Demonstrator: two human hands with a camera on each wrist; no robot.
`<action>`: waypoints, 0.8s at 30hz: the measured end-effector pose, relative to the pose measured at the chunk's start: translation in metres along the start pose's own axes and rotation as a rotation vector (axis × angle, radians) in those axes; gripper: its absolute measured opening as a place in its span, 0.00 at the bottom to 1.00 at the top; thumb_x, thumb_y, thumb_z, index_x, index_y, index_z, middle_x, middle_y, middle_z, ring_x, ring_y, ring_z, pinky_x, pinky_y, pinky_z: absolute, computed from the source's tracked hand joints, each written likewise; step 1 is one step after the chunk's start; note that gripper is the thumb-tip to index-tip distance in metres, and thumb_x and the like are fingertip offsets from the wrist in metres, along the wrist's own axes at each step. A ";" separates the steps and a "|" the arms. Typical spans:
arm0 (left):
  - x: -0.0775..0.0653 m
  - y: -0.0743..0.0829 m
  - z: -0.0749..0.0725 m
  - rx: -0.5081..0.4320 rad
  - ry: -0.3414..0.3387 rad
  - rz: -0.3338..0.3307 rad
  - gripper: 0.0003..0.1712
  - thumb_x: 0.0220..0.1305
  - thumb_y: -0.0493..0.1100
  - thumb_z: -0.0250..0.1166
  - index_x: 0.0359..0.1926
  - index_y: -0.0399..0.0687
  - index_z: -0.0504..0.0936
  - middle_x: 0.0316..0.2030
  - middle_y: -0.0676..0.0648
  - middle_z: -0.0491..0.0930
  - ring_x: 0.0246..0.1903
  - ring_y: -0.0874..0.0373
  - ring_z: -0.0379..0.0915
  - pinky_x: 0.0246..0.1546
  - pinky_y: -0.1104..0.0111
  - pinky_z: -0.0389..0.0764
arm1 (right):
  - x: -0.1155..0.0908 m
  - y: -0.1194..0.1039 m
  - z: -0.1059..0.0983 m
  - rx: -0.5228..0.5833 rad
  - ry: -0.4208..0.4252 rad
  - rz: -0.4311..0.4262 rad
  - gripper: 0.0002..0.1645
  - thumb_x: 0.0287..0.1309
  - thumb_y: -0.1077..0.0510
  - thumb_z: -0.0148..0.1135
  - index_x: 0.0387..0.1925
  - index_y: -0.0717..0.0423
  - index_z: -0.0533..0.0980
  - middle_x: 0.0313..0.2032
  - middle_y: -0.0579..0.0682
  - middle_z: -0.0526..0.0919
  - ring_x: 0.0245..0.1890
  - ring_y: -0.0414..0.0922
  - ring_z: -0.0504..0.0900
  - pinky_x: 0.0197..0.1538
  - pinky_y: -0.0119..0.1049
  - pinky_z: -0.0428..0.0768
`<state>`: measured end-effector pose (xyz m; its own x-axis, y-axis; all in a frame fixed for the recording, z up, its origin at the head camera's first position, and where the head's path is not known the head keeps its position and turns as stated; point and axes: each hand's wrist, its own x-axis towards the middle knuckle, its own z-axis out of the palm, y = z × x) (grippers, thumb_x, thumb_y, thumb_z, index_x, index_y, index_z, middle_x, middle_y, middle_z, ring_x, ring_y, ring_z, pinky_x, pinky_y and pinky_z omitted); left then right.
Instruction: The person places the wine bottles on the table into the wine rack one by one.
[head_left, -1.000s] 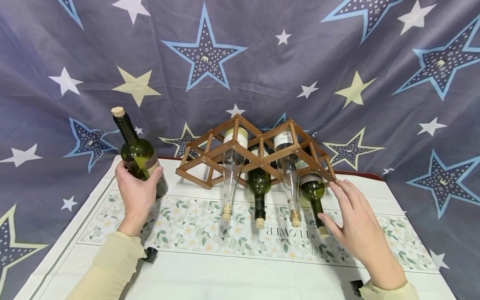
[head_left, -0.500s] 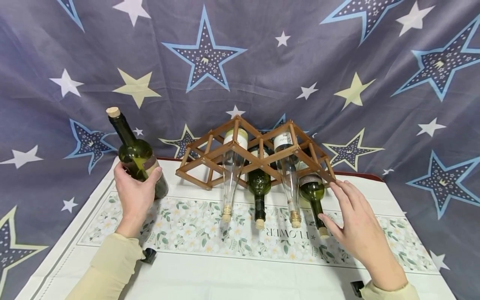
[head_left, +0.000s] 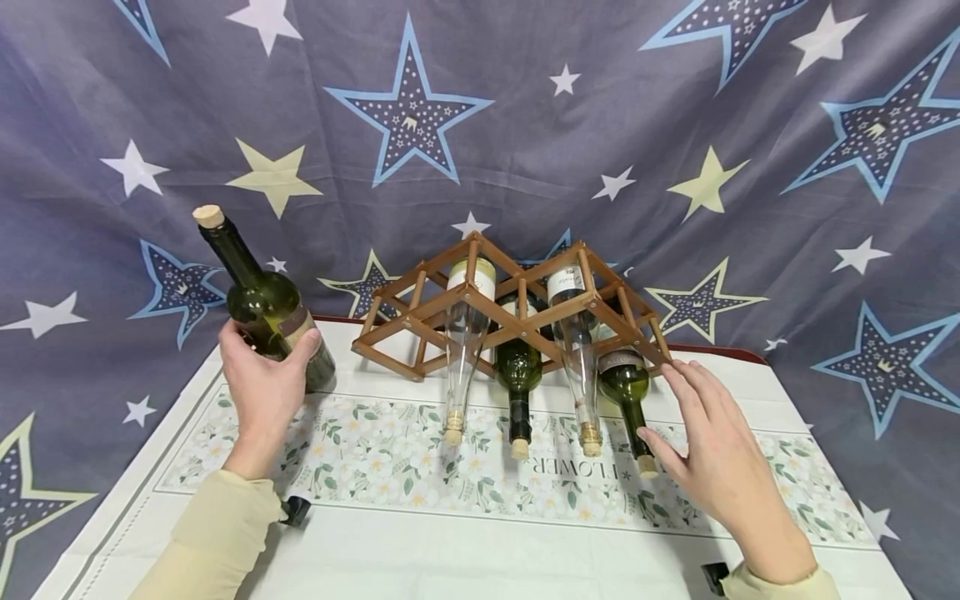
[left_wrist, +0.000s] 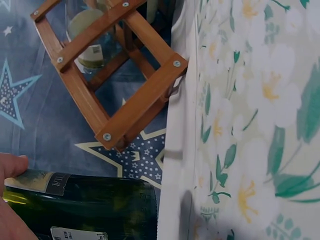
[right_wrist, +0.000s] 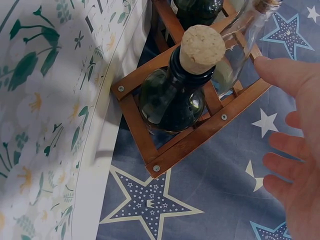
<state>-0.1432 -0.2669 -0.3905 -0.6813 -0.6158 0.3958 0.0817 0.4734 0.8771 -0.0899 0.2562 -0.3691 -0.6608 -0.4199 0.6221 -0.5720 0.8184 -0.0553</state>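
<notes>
My left hand (head_left: 266,392) grips a dark green wine bottle (head_left: 264,293) round its body, left of the rack. The corked bottle leans to the left, neck up; in the left wrist view its base (left_wrist: 137,207) shows apart from the rack. A wooden lattice wine rack (head_left: 525,329) stands at the back of the table, with several corked bottles lying in it, necks toward me. My right hand (head_left: 716,450) has its fingers extended at the rack's right end, beside a green bottle (head_left: 624,379). Whether those fingertips touch the rack, I cannot tell.
A white tablecloth (head_left: 450,550) covers the table, with a flower-printed band (head_left: 375,458) across it. Two clear bottles (head_left: 461,358) and another green bottle (head_left: 517,367) jut forward from the rack. Close behind hangs a star-patterned curtain (head_left: 525,167).
The bottle in my left hand has tipped further left, and that hand has shifted slightly left with it. My right hand and the rack have stayed in place.
</notes>
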 end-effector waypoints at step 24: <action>-0.007 0.026 -0.007 -0.005 0.009 0.042 0.52 0.51 0.58 0.75 0.72 0.52 0.60 0.57 0.50 0.70 0.52 0.59 0.67 0.49 0.64 0.70 | 0.004 -0.004 -0.002 0.025 0.046 -0.013 0.50 0.59 0.39 0.64 0.73 0.64 0.61 0.66 0.66 0.66 0.68 0.63 0.62 0.72 0.52 0.56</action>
<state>-0.1308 -0.2543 -0.3685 -0.6705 -0.6013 0.4346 0.1136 0.4957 0.8610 -0.0893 0.2526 -0.3649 -0.6304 -0.4113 0.6583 -0.5926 0.8028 -0.0659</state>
